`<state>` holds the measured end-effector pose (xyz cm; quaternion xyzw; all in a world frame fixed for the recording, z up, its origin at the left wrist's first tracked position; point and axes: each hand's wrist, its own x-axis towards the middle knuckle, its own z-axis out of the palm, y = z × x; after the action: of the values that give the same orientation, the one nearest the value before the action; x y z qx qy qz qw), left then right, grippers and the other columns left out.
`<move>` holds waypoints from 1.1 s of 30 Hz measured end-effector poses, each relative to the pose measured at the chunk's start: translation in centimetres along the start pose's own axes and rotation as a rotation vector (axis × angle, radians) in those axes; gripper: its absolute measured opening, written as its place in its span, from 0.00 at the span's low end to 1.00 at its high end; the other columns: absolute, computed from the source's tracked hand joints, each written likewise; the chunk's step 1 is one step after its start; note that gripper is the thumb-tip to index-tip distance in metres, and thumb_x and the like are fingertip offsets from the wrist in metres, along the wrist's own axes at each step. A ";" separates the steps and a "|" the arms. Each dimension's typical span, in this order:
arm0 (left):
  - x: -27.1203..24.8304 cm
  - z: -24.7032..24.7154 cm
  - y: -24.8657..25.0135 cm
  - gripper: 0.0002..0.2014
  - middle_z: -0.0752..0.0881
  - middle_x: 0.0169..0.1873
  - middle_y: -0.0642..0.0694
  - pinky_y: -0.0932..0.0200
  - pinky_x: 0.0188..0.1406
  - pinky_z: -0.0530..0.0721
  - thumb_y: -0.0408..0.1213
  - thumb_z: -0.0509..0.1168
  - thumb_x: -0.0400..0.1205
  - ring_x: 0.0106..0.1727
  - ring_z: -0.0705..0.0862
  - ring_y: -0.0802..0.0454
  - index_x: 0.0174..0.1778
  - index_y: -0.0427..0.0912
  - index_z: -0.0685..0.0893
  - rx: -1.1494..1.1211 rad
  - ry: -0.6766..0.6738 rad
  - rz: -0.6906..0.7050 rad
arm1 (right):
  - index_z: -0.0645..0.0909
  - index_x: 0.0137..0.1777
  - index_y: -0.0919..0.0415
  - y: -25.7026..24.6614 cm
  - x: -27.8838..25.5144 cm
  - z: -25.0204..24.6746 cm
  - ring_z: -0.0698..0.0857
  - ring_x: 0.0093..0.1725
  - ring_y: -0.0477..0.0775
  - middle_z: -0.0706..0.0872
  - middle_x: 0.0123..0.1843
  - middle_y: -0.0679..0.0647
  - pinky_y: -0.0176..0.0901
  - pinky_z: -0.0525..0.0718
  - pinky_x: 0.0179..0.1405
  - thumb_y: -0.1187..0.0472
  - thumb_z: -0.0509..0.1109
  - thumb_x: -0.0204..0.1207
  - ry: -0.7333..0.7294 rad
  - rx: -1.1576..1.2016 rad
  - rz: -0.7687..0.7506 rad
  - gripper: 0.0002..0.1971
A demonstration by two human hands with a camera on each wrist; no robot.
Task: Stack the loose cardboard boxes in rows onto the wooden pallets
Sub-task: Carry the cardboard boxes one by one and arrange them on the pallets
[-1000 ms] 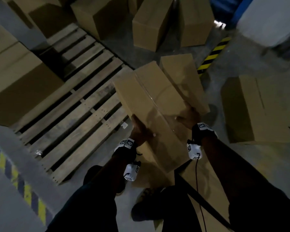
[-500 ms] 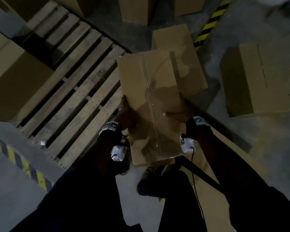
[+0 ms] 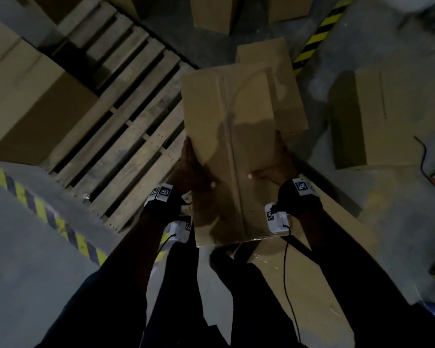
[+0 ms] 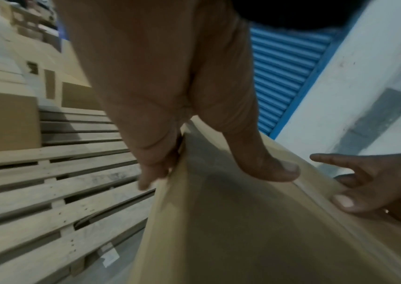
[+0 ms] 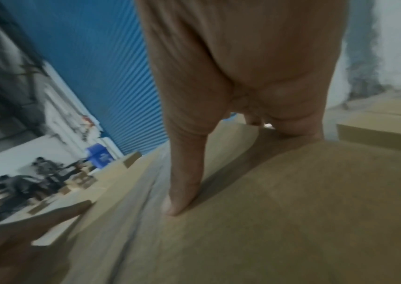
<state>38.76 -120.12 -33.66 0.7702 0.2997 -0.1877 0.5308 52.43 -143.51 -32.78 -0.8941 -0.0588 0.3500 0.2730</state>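
A concrete floor is seen from the head view, marked by yellow-black hazard tape. A wooden pallet is laid on the floor at left of centre, slats bare over most of it; a large stacked box is set on its far-left part. Loose boxes are scattered on the floor: one at right, one partly hidden behind the carried box, more at the top edge. Flattened cardboard is lying under the person's feet at lower right. A blue roller shutter and a white wall are shown in the left wrist view. The carried box, taped along its top seam, is held off the floor in front of the body, just beside the pallet's near-right corner and overlapping its edge in view. It is clamped between both hands. The left hand is wrapped over the left edge, thumb pressed on the top face, fingers curled down the side. The right hand is gripping the right edge the same way, thumb flat on top, its fingers down the side and mostly hidden. Each grip is closed on the box, nothing else held. Wrist cameras with tag markers are strapped on both wrists, a cable hanging from the right one.
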 end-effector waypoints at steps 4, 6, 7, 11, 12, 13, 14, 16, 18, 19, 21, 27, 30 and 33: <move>-4.7 -0.9 0.6 0.77 0.44 0.86 0.46 0.56 0.76 0.57 0.41 0.89 0.55 0.81 0.48 0.57 0.85 0.43 0.33 -0.034 0.105 0.112 | 0.29 0.84 0.45 -2.4 -4.2 -1.0 0.55 0.84 0.64 0.48 0.87 0.60 0.65 0.62 0.80 0.52 0.92 0.48 0.032 0.008 -0.044 0.80; -6.8 -1.8 0.6 0.79 0.43 0.86 0.45 0.54 0.78 0.57 0.44 0.89 0.52 0.83 0.47 0.55 0.85 0.42 0.34 -0.034 0.149 0.148 | 0.29 0.85 0.46 -3.9 -6.0 -1.4 0.54 0.85 0.63 0.47 0.87 0.58 0.66 0.61 0.81 0.50 0.92 0.46 0.038 0.012 -0.084 0.81; -7.9 -2.5 0.4 0.80 0.43 0.86 0.45 0.53 0.78 0.57 0.45 0.89 0.51 0.83 0.47 0.55 0.85 0.42 0.34 -0.044 0.180 0.152 | 0.30 0.85 0.46 -5.0 -7.0 -1.6 0.54 0.85 0.63 0.47 0.87 0.59 0.65 0.62 0.81 0.51 0.92 0.47 0.038 0.003 -0.100 0.80; -12.0 -5.0 0.7 0.77 0.56 0.81 0.50 0.60 0.73 0.70 0.45 0.88 0.55 0.71 0.57 0.83 0.84 0.37 0.34 -0.151 0.243 0.246 | 0.35 0.87 0.47 -9.3 -10.6 -2.1 0.61 0.83 0.62 0.52 0.85 0.59 0.51 0.68 0.77 0.58 0.92 0.48 0.066 0.002 -0.161 0.77; -13.2 -5.9 0.4 0.76 0.58 0.79 0.51 0.63 0.71 0.73 0.44 0.88 0.55 0.67 0.59 0.87 0.84 0.36 0.34 -0.170 0.265 0.269 | 0.37 0.87 0.48 -10.5 -11.7 -1.9 0.62 0.82 0.61 0.53 0.85 0.59 0.47 0.68 0.74 0.59 0.92 0.48 0.079 -0.003 -0.181 0.77; -13.8 -6.5 -0.2 0.78 0.56 0.81 0.49 0.63 0.74 0.71 0.47 0.88 0.53 0.71 0.57 0.84 0.84 0.35 0.35 -0.174 0.296 0.289 | 0.38 0.87 0.48 -11.5 -12.5 -1.7 0.63 0.81 0.61 0.53 0.85 0.59 0.45 0.68 0.72 0.59 0.92 0.48 0.090 -0.005 -0.199 0.76; -14.5 -7.2 -1.0 0.79 0.51 0.84 0.46 0.66 0.77 0.65 0.54 0.87 0.51 0.76 0.53 0.78 0.84 0.35 0.36 -0.172 0.317 0.313 | 0.38 0.87 0.49 -12.5 -13.5 -1.4 0.64 0.81 0.61 0.54 0.85 0.59 0.44 0.68 0.71 0.59 0.92 0.48 0.104 -0.014 -0.219 0.76; -16.0 -8.7 -2.7 0.80 0.44 0.84 0.51 0.77 0.76 0.57 0.64 0.83 0.51 0.81 0.46 0.74 0.84 0.34 0.36 -0.200 0.332 0.320 | 0.39 0.87 0.48 -14.3 -15.7 -0.4 0.65 0.80 0.62 0.55 0.85 0.60 0.49 0.70 0.73 0.58 0.92 0.47 0.134 -0.039 -0.267 0.77; -17.4 -10.6 -4.0 0.79 0.44 0.83 0.61 0.81 0.73 0.56 0.60 0.84 0.52 0.81 0.46 0.75 0.85 0.37 0.35 -0.195 0.285 0.361 | 0.38 0.87 0.46 -15.9 -17.8 0.9 0.64 0.81 0.63 0.56 0.84 0.59 0.56 0.71 0.76 0.58 0.92 0.46 0.156 -0.050 -0.289 0.77; -17.7 -11.4 -4.6 0.78 0.44 0.83 0.62 0.81 0.73 0.55 0.57 0.84 0.52 0.81 0.46 0.75 0.85 0.39 0.35 -0.193 0.280 0.371 | 0.38 0.86 0.45 -16.4 -18.6 1.6 0.62 0.82 0.63 0.55 0.85 0.58 0.59 0.71 0.77 0.58 0.92 0.46 0.160 -0.061 -0.288 0.78; -18.7 -13.4 -5.7 0.78 0.44 0.85 0.54 0.74 0.78 0.55 0.56 0.84 0.52 0.84 0.46 0.66 0.85 0.39 0.35 -0.154 0.278 0.417 | 0.34 0.85 0.42 -17.4 -20.4 3.5 0.60 0.83 0.63 0.53 0.86 0.58 0.62 0.70 0.77 0.57 0.92 0.46 0.158 -0.086 -0.271 0.79; -22.4 -20.9 -8.4 0.79 0.45 0.82 0.55 0.46 0.81 0.56 0.46 0.89 0.51 0.81 0.47 0.56 0.85 0.44 0.35 0.021 0.171 0.429 | 0.27 0.84 0.43 -20.0 -25.0 10.3 0.54 0.85 0.59 0.41 0.88 0.54 0.58 0.68 0.77 0.52 0.93 0.44 0.218 -0.057 -0.212 0.83; -24.1 -24.4 -9.7 0.77 0.45 0.85 0.47 0.52 0.80 0.56 0.42 0.88 0.54 0.80 0.48 0.57 0.85 0.44 0.35 0.058 0.120 0.452 | 0.26 0.84 0.46 -21.8 -27.2 13.1 0.53 0.85 0.58 0.43 0.88 0.52 0.53 0.62 0.79 0.51 0.92 0.45 0.212 -0.001 -0.188 0.83; -25.4 -27.5 -11.5 0.78 0.42 0.86 0.48 0.53 0.79 0.54 0.53 0.87 0.54 0.82 0.46 0.58 0.85 0.46 0.33 0.077 0.081 0.508 | 0.25 0.84 0.46 -23.9 -29.0 15.5 0.54 0.85 0.60 0.45 0.88 0.53 0.58 0.65 0.79 0.49 0.92 0.48 0.218 -0.023 -0.150 0.82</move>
<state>11.33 -98.21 -16.31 0.8473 0.1102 -0.0285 0.5187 22.56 -124.98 -12.25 -0.9230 -0.0994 0.2287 0.2929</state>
